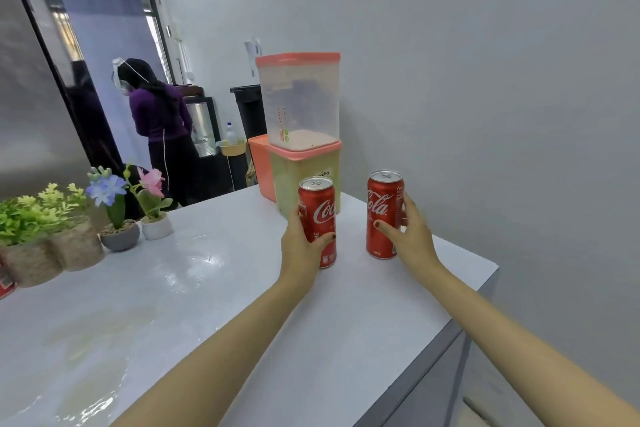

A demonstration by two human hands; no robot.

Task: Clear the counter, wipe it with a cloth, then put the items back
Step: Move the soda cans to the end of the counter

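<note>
Counter (207, 288) glossy white, beside grey wall (485, 80)

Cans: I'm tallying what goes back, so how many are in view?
2. The left can, in the left hand, stands before the containers; the right can, in the right hand, beside it. A cropped red thing at the left edge is unclear.

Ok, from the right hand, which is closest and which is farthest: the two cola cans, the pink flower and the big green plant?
1. the right cola can, held by the right hand.
2. the left cola can, just beside, in the left hand.
3. the pink flower, across the counter on the left.
4. the green plant, farthest left.
</note>
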